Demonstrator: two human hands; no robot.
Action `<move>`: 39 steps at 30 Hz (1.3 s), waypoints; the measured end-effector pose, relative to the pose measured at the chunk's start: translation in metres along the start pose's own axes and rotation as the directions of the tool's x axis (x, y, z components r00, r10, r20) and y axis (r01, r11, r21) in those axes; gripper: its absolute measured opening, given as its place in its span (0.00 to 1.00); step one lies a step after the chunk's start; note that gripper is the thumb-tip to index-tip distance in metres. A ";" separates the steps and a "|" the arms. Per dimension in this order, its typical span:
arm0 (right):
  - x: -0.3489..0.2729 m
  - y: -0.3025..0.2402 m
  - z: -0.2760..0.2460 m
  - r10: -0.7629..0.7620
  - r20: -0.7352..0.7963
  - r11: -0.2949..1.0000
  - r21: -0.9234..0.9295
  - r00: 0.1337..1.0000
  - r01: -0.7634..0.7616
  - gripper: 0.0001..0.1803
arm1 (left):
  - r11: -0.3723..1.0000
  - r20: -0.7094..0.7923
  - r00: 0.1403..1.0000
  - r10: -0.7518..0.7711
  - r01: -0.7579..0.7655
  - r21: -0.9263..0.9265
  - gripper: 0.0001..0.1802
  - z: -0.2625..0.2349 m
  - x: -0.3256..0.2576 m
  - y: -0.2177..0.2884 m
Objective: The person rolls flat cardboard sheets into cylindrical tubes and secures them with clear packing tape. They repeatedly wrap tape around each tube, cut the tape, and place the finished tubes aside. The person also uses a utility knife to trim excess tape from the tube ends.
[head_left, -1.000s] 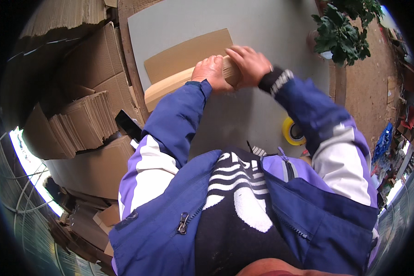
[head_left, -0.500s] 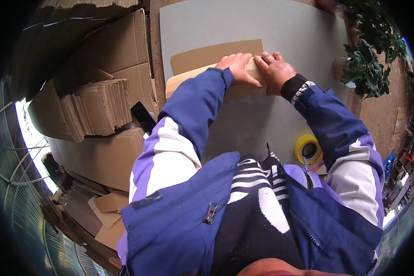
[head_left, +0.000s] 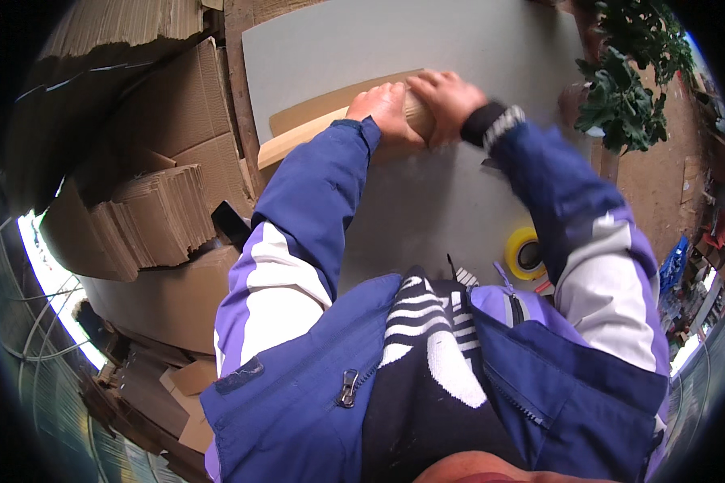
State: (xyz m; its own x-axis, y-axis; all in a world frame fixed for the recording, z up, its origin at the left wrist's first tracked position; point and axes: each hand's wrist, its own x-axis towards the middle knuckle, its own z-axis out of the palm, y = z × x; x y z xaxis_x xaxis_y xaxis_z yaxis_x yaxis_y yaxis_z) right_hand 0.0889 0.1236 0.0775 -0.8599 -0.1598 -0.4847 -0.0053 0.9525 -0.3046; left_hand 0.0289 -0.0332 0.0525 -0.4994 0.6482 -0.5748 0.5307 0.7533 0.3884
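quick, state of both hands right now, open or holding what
Left hand: closed on the wood, near its right end.
Right hand: at that end, blurred; cannot tell if closed.

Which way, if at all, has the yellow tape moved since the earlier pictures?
No: the tape sits in about the same place relative to the plant. Both have shifted together, so the view seems to have moved.

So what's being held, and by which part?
A long, pale wood-like piece, held near its right end by the left hand. The right hand is at that end, but blurred; its grip is unclear.
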 end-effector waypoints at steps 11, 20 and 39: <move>0.004 0.010 0.016 0.025 -0.008 0.999 -0.030 1.000 -0.026 0.59 | 0.982 -0.250 0.967 -0.052 0.005 -0.187 0.27 0.027 0.089 -0.061; -0.023 0.006 0.054 -0.020 -0.297 0.999 -0.038 0.955 0.009 0.57 | 0.964 -0.336 0.942 -0.008 -0.082 -0.254 0.09 0.032 0.079 -0.038; -0.089 0.011 0.143 -0.024 -0.711 0.975 0.138 0.703 0.172 0.39 | 0.998 -0.251 0.967 0.041 -0.030 0.047 0.44 0.047 -0.049 0.035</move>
State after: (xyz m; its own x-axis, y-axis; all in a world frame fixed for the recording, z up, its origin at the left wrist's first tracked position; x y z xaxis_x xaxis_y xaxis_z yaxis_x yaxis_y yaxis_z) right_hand 0.2387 0.1109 0.0000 -0.9671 0.0494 0.2496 -0.0832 0.8656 -0.4938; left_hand 0.1042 -0.0441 0.0605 -0.6334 0.6856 -0.3589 0.5769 0.7274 0.3715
